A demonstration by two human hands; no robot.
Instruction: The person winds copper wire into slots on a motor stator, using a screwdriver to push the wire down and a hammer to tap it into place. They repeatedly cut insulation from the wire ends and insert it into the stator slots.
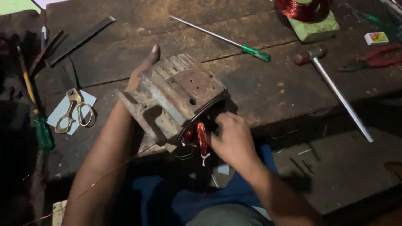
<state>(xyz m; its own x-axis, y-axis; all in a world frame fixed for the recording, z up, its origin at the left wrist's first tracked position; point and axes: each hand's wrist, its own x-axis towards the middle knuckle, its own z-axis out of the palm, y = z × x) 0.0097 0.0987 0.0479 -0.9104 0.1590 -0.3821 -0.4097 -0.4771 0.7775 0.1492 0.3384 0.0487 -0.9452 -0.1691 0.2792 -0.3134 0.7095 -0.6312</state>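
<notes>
Both forearms are bare, with no sleeves, gloves, rings or watch showing. The left hand (140, 73) shows a short, pale thumbnail. Below the right hand (232, 140), the person's lap is clothed in dark blue fabric.
</notes>
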